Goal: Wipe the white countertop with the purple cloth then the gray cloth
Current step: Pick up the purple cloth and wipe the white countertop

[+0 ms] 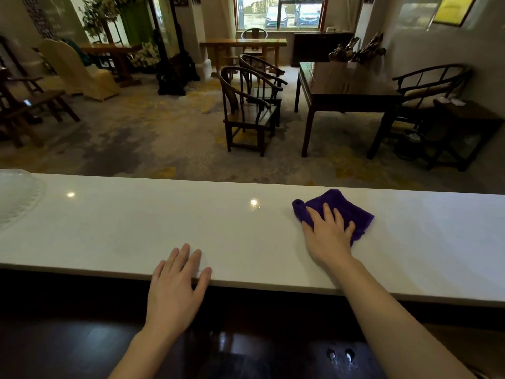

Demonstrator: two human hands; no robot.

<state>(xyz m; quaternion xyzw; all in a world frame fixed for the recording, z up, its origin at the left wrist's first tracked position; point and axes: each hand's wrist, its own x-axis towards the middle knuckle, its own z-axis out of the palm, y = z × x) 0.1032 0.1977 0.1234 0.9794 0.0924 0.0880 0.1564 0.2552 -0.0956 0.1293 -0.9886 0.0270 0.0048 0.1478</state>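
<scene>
A long white countertop [131, 228] runs across the view in front of me. On its right half lies a crumpled purple cloth [338, 206]. My right hand [328, 233] presses flat on the near part of that cloth, fingers spread over it. My left hand [177, 280] rests palm down on the counter's near edge, fingers apart and holding nothing. No gray cloth is in view.
A white ribbed plate [16, 198] sits at the counter's far left end. Below the near edge is a dark wooden lower surface [82, 337]. Beyond the counter are dark wooden chairs [248, 110] and a dark table [344, 86] on carpet.
</scene>
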